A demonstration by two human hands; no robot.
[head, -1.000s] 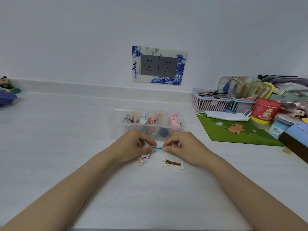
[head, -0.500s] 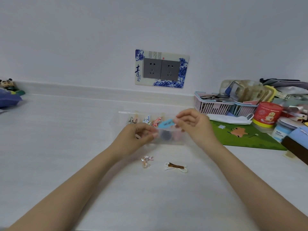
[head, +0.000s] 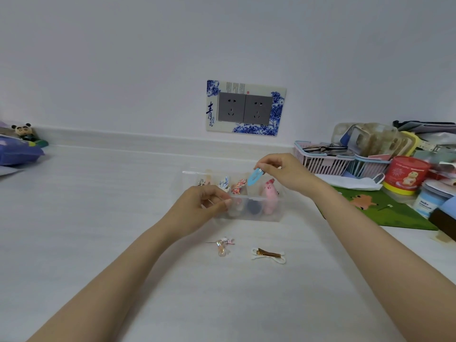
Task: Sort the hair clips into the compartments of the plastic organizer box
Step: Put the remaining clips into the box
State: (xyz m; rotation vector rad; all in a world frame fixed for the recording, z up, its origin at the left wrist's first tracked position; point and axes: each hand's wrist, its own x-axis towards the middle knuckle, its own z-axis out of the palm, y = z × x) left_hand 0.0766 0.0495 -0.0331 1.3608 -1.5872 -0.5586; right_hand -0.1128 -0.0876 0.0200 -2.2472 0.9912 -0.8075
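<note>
A clear plastic organizer box (head: 249, 215) stands on the white counter, with several clips in its back compartments, among them a pink plush clip (head: 270, 193), and a dark round piece in front. My right hand (head: 283, 171) pinches a light blue snap clip (head: 254, 177), which hangs point-down over the box between the red patterned clip and the pink one. My left hand (head: 207, 202) grips the box's front left edge. Two clips lie on the counter in front of the box: a small iridescent bow clip (head: 223, 246) and a gold clip with a white bow (head: 269, 254).
At the right are a green mat (head: 394, 213), a white face mask (head: 350, 182), pink and blue baskets (head: 320, 161), a red tin (head: 406, 175) and jars. A panda toy (head: 23, 130) and a purple pack (head: 17, 153) sit far left. A double wall socket (head: 245, 108) is behind.
My right hand has lifted the blue clip from the counter up and back over the box. My left hand has let go of the clip and moved to the box's front edge.
</note>
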